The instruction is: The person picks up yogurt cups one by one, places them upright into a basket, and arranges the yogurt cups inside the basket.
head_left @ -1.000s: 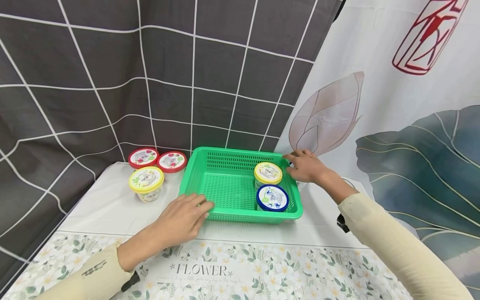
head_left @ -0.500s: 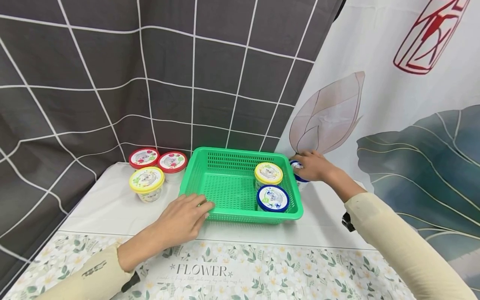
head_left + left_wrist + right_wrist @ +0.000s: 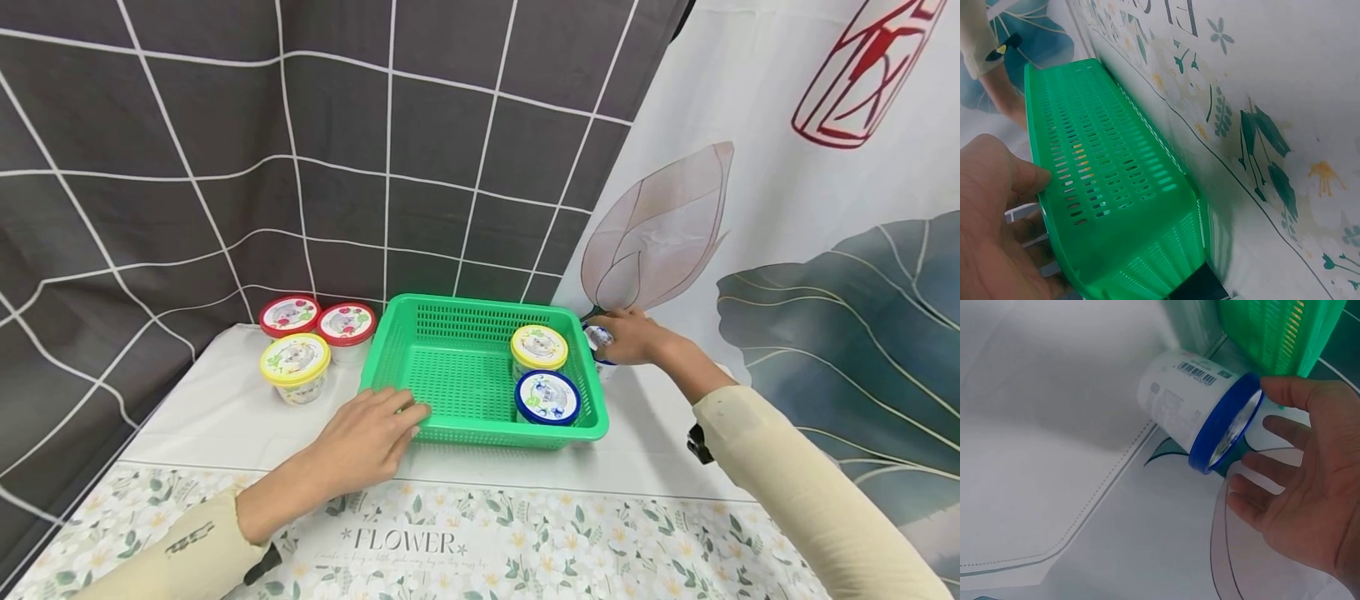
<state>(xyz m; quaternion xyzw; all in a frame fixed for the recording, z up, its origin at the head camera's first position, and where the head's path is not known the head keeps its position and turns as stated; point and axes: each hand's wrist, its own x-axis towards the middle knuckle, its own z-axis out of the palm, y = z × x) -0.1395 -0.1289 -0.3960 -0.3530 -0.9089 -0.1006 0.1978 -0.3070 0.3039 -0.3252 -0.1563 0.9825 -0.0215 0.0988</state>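
Note:
My left hand (image 3: 369, 435) holds the near left corner of a green plastic basket (image 3: 487, 429), its thumb on the outer wall and its fingers over the rim in the left wrist view. Inside the basket's right end are a yellow-lidded tub (image 3: 538, 347) and a blue-lidded tub (image 3: 547, 398). Just outside the right wall stands another white tub with a blue lid (image 3: 1225, 425). My right hand (image 3: 632, 336) is over that tub; in the right wrist view its fingers are spread and loosely bent, with the thumb tip at the lid's edge.
Left of the basket two red-lidded tubs (image 3: 290, 315) and a yellow-lidded tub (image 3: 296, 360) stand close together on the white cloth. A dark checked curtain (image 3: 330, 183) hangs behind, and a pale printed curtain (image 3: 675, 217) hangs at the right.
My right hand has shifted rightward from the basket's right rim, and the blue-lidded tub outside the basket shows more from under it. The left hand and basket stay put.

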